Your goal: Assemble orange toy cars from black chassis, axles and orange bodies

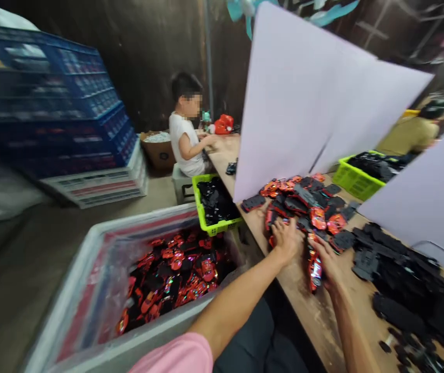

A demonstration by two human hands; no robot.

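My right hand (pixel 326 259) is closed around a shiny red toy car (pixel 315 272), which stands on edge just above the wooden table. My left hand (pixel 287 239) reaches onto the near left edge of a pile of toy cars (pixel 301 199). Its fingers are bent and apart over the cars, touching them, with no single car plainly gripped. Red bodies and black undersides show in the pile. Black car bases (pixel 396 259) lie heaped to the right of my right hand.
A large bin (pixel 101 233) of red toy cars stands left of the table (pixel 303 305). A green basket (pixel 206 225) of black parts sits at its corner. White panels (pixel 303 93) stand on the table. A child (pixel 188 134) sits at the far end; another person (pixel 410 134) is behind the panels.
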